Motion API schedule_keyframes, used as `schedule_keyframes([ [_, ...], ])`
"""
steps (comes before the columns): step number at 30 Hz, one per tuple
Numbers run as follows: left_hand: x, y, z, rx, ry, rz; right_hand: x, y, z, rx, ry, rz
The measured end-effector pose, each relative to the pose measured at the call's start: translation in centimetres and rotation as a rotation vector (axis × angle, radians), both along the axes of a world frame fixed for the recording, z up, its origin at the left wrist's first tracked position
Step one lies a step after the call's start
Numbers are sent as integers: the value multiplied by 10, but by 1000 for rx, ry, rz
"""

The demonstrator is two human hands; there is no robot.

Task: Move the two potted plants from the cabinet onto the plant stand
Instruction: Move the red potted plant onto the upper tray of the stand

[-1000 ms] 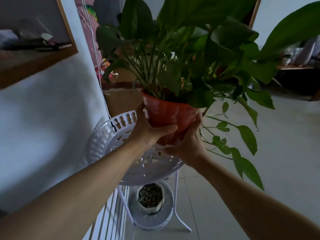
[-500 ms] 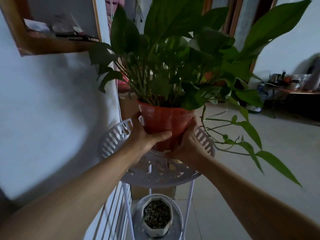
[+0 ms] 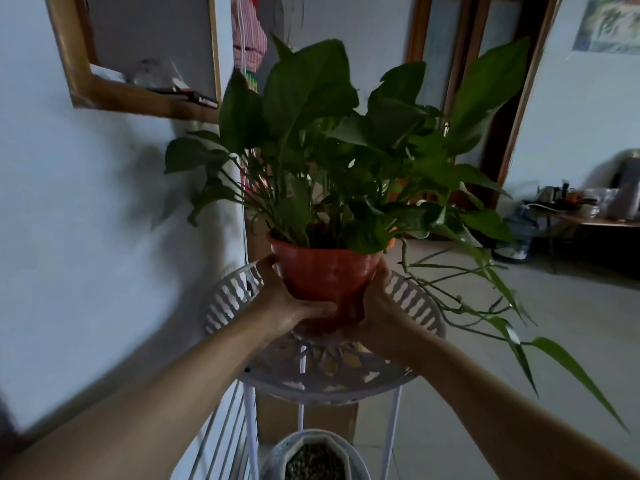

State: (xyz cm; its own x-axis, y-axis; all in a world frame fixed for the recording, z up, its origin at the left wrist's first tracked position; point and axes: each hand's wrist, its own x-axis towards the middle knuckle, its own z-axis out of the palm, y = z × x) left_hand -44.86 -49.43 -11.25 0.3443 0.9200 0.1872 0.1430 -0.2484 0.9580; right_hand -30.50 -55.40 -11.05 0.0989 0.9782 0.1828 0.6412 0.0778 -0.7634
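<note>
The step in hand looked like the setting-down: the red pot (image 3: 325, 275) with its leafy plant sat at the middle of the plant stand's top tray (image 3: 420, 308), though whether its base touched was hidden. The left hand (image 3: 287, 303) and right hand (image 3: 377, 306) clasped its lower sides, both arms reaching forward, thumbs nearest the camera. Next called for a level release, minding the trailing stems. A white pot (image 3: 313, 457) of pebbles stood on the lower tier

The white stand's top tray (image 3: 420, 308) is filled at its middle by the red pot (image 3: 323, 275). Passage on the left is closed by the wall (image 3: 86, 220); open floor (image 3: 571, 323) is left rightward, crossed by trailing stems (image 3: 460, 303).
</note>
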Motion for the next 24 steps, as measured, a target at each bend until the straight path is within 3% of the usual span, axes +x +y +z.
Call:
schedule_keyframes([
  [3, 1, 4, -3, 22, -23, 17, 6, 6, -8, -9, 48, -103],
  [6, -1, 5, -4, 17, -16, 1, 7, 5, -8, -2, -45, -112],
  [9, -3, 4, -4, 22, 36, -9, 5, 3, -2, -36, 0, -104],
  [17, -6, -5, -4, 162, 192, -8, 5, -8, 1, -91, -119, -125],
  [21, -8, -7, -3, 122, 264, 11, 5, -10, -1, -49, -82, -129],
  [24, -8, -15, -1, 134, 422, 32, 4, -13, 0, -44, -4, -134],
])
